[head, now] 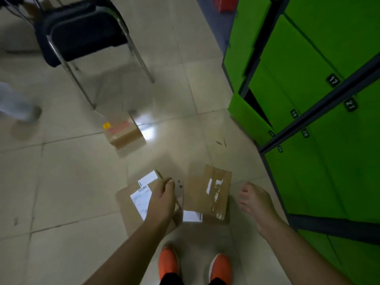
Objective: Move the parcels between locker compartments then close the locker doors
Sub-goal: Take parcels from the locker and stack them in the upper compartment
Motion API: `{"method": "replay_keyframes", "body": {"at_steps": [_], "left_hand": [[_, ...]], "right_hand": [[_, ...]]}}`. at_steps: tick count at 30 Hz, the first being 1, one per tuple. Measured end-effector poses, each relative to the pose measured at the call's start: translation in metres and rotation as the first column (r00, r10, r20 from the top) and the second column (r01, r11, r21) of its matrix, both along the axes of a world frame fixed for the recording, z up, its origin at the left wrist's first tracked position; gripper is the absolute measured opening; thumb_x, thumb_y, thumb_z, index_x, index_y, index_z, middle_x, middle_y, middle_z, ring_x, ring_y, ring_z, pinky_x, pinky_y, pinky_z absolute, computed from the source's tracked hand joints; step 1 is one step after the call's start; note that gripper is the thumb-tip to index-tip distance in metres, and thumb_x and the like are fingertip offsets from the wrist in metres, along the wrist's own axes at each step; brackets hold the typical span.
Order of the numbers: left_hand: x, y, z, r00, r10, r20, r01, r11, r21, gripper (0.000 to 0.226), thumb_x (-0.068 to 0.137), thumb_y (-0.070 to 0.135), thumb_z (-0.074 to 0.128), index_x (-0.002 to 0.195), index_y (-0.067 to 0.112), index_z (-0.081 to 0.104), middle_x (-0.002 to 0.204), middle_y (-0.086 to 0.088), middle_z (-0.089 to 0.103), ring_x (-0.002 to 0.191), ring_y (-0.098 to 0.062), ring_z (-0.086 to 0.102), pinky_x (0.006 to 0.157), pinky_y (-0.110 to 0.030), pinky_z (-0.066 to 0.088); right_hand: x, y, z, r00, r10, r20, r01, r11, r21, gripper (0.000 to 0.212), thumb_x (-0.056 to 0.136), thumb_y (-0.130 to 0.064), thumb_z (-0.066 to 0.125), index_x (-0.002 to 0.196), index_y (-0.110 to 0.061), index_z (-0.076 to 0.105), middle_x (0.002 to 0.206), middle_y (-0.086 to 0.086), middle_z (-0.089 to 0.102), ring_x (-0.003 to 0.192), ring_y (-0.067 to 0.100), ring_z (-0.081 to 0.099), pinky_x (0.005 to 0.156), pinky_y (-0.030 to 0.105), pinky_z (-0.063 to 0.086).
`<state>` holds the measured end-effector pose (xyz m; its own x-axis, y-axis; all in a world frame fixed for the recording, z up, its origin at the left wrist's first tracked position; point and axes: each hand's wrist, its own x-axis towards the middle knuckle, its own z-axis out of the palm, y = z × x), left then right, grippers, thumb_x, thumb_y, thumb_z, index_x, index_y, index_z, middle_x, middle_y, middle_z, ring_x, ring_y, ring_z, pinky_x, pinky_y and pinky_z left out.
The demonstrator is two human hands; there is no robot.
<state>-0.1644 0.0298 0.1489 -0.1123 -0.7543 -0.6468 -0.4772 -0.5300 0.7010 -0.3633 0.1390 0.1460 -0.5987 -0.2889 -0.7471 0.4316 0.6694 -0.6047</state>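
Observation:
Three brown cardboard parcels are down on the tiled floor. My left hand (163, 197) reaches down to the labelled flat parcel (131, 210), fingers curled over its far edge. A taped parcel (213, 190) lies just right of it, and my right hand (255, 204) hovers beside that one with relaxed fingers, holding nothing. A small box (123, 133) with a yellow sticker sits farther off, near a chair. Green lockers (320, 58) line the right side; one low door (249, 120) stands ajar with a dark gap behind it.
A black chair (82, 31) with metal legs stands at the upper left. Another person's foot (24, 114) shows at the left edge. My orange shoes (168, 262) are at the bottom. A red object (226, 5) lies far back by the lockers.

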Motion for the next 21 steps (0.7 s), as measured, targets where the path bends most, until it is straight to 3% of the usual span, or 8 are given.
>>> {"method": "replay_keyframes", "body": {"at_steps": [3,7,11,15,18,21], "left_hand": [[-0.029,0.003,-0.071,0.998,-0.065,0.02,0.066,0.998,-0.019,0.024,0.114,0.035,0.037,0.129,0.029,0.055,0.122,0.008,0.059,0.103,-0.007,0.058,0.089,-0.028,0.046],[-0.056,0.006,-0.158,0.988,-0.149,0.027,0.15,0.989,-0.012,0.035,0.114,0.04,0.036,0.141,0.028,0.053,0.12,0.01,0.061,0.105,-0.009,0.06,0.096,-0.035,0.05],[-0.072,0.006,-0.223,0.984,-0.178,0.029,0.177,0.984,0.025,0.042,0.113,0.045,0.033,0.143,0.025,0.054,0.131,0.001,0.066,0.115,-0.02,0.065,0.107,-0.049,0.053],[-0.088,0.008,-0.257,0.979,-0.202,-0.04,0.206,0.964,0.167,0.047,0.107,0.065,0.024,0.123,0.037,0.058,0.127,0.002,0.065,0.122,-0.024,0.062,0.114,-0.055,0.046],[-0.097,0.009,-0.272,0.974,-0.211,-0.08,0.224,0.944,0.241,0.051,0.105,0.072,0.019,0.106,0.04,0.059,0.117,0.004,0.065,0.118,-0.023,0.062,0.112,-0.049,0.044],[-0.102,0.013,-0.285,0.98,-0.189,-0.069,0.201,0.941,0.272,0.067,0.099,0.08,0.019,0.126,0.037,0.062,0.123,-0.003,0.07,0.116,-0.025,0.067,0.11,-0.054,0.048]], "right_hand": [[-0.014,0.0,-0.07,1.0,-0.025,-0.001,0.025,0.999,0.02,0.017,0.105,-0.018,0.05,0.094,-0.014,0.061,0.084,0.005,0.064,0.075,0.018,0.061,0.068,0.033,0.049],[-0.026,-0.001,-0.154,1.0,0.003,-0.001,-0.003,0.998,0.06,0.025,0.108,-0.023,0.046,0.09,-0.015,0.06,0.087,0.007,0.062,0.08,0.019,0.059,0.086,0.044,0.055],[-0.03,-0.005,-0.215,0.999,0.012,-0.031,-0.01,0.996,0.089,0.032,0.11,-0.031,0.04,0.085,-0.022,0.056,0.087,0.004,0.065,0.078,0.016,0.061,0.068,0.034,0.048],[-0.027,-0.003,-0.258,0.995,0.017,0.094,-0.025,0.996,0.083,0.059,0.11,-0.05,0.029,0.098,-0.013,0.073,0.092,0.009,0.079,0.09,0.024,0.073,0.077,0.035,0.053],[-0.022,-0.004,-0.275,0.989,0.006,0.15,-0.014,0.999,0.051,0.07,0.107,-0.063,0.021,0.107,-0.019,0.076,0.098,0.006,0.081,0.096,0.025,0.076,0.082,0.036,0.057],[-0.015,-0.008,-0.281,0.984,-0.045,0.173,0.037,0.998,0.052,0.079,0.1,-0.076,0.015,0.121,-0.024,0.071,0.112,0.007,0.078,0.104,0.029,0.073,0.099,0.05,0.056]]}}
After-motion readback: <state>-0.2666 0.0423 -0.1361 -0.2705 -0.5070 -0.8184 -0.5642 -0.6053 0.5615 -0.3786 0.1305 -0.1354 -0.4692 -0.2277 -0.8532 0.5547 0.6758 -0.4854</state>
